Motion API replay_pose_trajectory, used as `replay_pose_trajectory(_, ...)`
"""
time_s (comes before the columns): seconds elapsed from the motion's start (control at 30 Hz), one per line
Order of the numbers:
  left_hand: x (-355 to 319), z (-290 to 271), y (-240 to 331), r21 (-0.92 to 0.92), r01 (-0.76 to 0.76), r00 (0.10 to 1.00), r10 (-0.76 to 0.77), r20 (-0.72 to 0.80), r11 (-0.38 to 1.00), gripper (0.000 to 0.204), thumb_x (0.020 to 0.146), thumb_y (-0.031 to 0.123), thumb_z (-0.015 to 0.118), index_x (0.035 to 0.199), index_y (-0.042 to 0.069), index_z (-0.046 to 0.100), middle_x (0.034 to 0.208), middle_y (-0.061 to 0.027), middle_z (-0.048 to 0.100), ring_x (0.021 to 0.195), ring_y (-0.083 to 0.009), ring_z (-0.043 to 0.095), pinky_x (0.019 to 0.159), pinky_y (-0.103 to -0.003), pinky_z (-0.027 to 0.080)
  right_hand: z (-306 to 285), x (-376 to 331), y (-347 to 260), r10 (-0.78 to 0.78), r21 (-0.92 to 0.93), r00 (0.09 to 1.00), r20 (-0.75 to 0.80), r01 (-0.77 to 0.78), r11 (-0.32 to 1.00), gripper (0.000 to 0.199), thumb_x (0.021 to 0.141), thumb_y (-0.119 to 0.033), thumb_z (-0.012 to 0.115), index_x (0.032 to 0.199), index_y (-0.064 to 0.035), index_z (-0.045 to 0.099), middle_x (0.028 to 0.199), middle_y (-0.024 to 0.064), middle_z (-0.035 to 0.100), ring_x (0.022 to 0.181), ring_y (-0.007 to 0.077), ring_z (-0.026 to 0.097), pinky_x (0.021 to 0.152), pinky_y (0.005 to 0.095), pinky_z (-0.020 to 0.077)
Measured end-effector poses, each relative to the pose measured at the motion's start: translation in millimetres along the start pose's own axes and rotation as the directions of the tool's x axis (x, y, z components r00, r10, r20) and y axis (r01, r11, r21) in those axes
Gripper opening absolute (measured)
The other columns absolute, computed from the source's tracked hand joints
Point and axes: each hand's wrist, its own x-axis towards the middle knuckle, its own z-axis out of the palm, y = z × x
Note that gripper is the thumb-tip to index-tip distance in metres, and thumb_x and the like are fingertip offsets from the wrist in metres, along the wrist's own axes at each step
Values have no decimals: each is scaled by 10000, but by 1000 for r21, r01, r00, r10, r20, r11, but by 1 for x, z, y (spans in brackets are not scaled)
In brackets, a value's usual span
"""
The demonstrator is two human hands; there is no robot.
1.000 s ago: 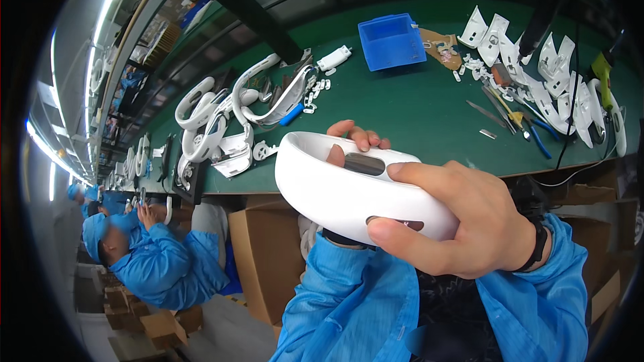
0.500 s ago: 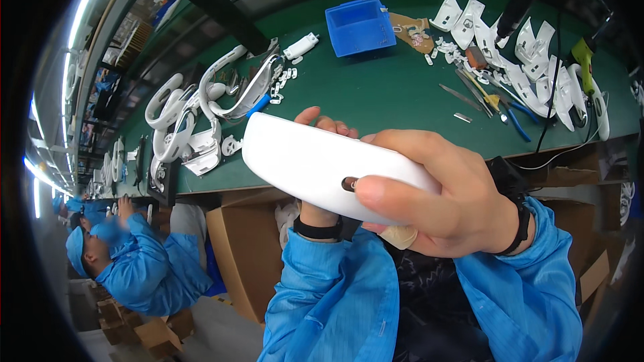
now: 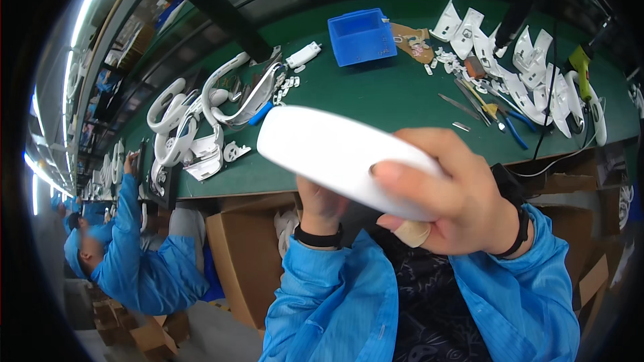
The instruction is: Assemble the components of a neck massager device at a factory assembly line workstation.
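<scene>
Both the right hand (image 3: 463, 194) and left hand (image 3: 322, 204) are gripping a white plastic shell (image 3: 335, 157), blocking the bench edge. A blue bin (image 3: 362, 37) and pliers (image 3: 500, 117) are lying on the green bench (image 3: 382, 94).

Long green workbench (image 3: 376, 104) runs the room's length, black rail (image 3: 208, 3) overhead. Ceiling strip lights (image 3: 84, 10) glare along the left. Cardboard boxes (image 3: 245, 261) stacked under the bench; grey floor (image 3: 208, 338) below. Another seated worker in blue (image 3: 137, 261) at left.

Both arms are covered by bright blue work sleeves with gathered cuffs. The left hand (image 3: 322, 204) has a black band at its wrist, and the right hand (image 3: 463, 198) has a black wristband and a tan plaster on one finger.
</scene>
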Motion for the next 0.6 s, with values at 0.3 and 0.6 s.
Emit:
replay_pose_trajectory(0.3, -8, 52, 0, 416, 198, 896, -336, 290, 887, 1271, 745, 807, 698, 1573, -47, 249, 1188, -227, 675, 1093, -306, 670, 996, -430, 514, -93, -57, -6, 833, 696, 541, -118, -553, 458, 934, 879, -490, 771, 1506, 51, 338, 1180, 242, 619, 630, 103, 586, 511, 215, 498)
replay_pose_trajectory(0.6, 13, 34, -31, 800, -97, 874, -334, 353, 592, 382, 1069, 165, 533, 1391, -42, 527, 1164, -144, 655, 1073, -196, 617, 1019, -349, 471, -233, -258, -197, 923, 477, -97, -373, -873, 101, 826, 843, -487, 780, 1484, -67, 471, 1113, 121, 681, 651, 73, 577, 543, 190, 509)
